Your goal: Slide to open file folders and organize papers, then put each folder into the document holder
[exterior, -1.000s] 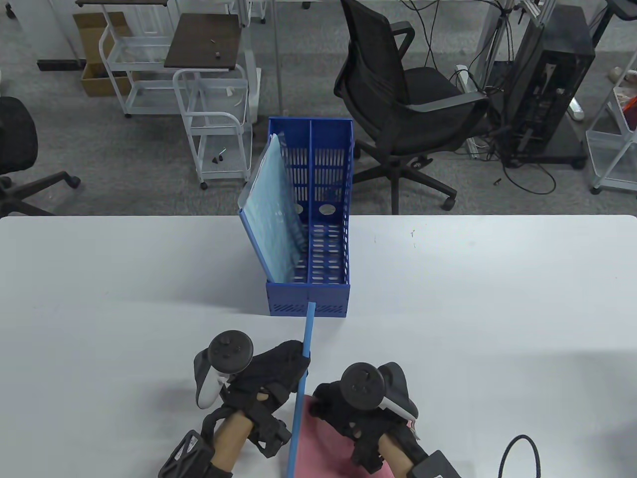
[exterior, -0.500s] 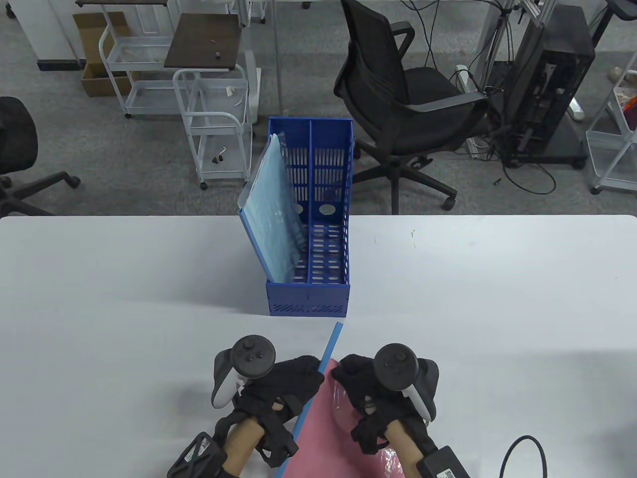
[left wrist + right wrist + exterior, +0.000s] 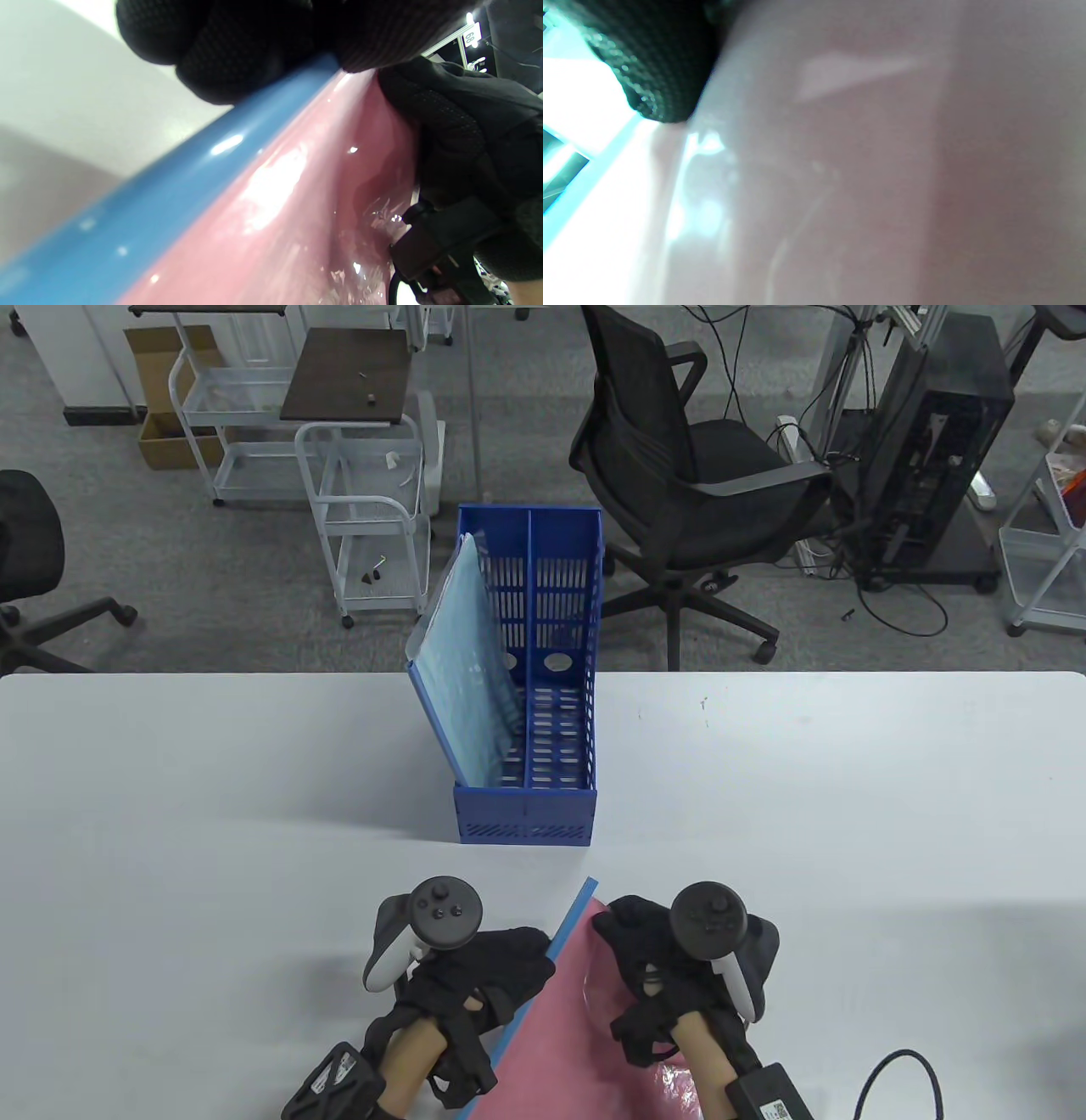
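- While the pink folder [image 3: 560,1027] is handled at the bottom centre of the table view, the white table [image 3: 848,780] spans the whole lower half of that frame; it is the largest item noted.
- The blue document holder [image 3: 526,814] stands upright at centre frame, two compartments side by side. A light blue folder [image 3: 467,678] leans in the left-hand compartment; the right-hand compartment shows no folder.
- The pink folder sits well below the holder, tilted, with its blue slide bar [image 3: 570,918] along its left edge and pointing up towards the holder's front wall. Whether its underside rests on the table cannot be told.
- Left hand [image 3: 479,976], lower centre-left: fingers curled round the blue slide bar, confirmed in the left wrist view, where the gloved fingers [image 3: 237,55] wrap the bar.
- Right hand [image 3: 657,967], lower centre-right: lies on the pink cover near its upper corner. Whether it pinches the sheet or merely presses on it cannot be told; the right wrist view is blurred.
- Judgement: the step in hand appears to be carrying this folder to the holder. To do it well, keep the bar firmly clasped, bring the folder upright with the spine leading, aim for the vacant right-hand compartment, and steady the cover so the sheet does not buckle on the rim.
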The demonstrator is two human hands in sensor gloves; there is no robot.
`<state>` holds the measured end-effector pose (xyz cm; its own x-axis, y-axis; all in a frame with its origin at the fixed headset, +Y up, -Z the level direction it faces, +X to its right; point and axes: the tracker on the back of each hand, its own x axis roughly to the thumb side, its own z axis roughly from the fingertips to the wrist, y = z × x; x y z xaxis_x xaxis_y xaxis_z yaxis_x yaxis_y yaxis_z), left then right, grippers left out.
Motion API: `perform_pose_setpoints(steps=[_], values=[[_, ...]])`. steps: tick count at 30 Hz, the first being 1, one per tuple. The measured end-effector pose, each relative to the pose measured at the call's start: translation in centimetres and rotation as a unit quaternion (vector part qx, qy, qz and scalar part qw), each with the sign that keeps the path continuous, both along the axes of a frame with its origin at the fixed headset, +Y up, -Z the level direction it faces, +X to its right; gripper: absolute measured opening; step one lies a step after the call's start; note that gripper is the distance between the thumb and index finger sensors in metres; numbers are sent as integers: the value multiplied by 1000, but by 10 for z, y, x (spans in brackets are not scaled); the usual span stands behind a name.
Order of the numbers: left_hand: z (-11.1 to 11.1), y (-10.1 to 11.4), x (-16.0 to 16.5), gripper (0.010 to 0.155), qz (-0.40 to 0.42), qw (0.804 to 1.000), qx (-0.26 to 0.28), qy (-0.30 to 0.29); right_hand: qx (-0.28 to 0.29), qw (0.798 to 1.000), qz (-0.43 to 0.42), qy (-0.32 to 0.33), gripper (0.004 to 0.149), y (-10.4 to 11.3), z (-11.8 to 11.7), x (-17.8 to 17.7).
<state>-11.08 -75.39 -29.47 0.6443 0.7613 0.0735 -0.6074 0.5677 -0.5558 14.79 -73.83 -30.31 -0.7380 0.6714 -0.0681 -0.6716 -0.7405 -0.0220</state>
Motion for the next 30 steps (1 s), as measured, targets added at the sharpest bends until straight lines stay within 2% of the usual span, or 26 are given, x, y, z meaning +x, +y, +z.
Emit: perform_pose_setpoints(steps=[6, 14, 17, 19, 22, 25, 28, 30], values=[[0, -1, 1, 47, -5, 1000, -7, -10, 2, 1000, 0, -13, 40, 0, -1, 4], [0, -4, 0, 47, 5, 1000, -26, -16, 19, 1000, 7, 4, 40, 1, 0, 3], [-2, -11, -4, 50, 19, 997, -70, -27, 35, 999, 16, -2, 40, 4, 1, 5], [-3, -18, -6, 58, 17, 994, -98, -44, 54, 998, 22, -19, 40, 7, 1, 10], [-4, -26, -4, 66, 5, 989, -132, -67, 74, 997, -22, -19, 40, 11, 3, 18], [-4, -32, 1, 72, 28, 979, -173, -105, 111, 992, -67, -2, 40, 18, 7, 22], [-2, -36, 7, 71, 54, 971, -198, -126, 166, 985, -52, -6, 40, 29, 13, 22], [-2, -36, 11, 63, 72, 966, -211, -134, 187, 981, -44, -5, 40, 33, 16, 22]])
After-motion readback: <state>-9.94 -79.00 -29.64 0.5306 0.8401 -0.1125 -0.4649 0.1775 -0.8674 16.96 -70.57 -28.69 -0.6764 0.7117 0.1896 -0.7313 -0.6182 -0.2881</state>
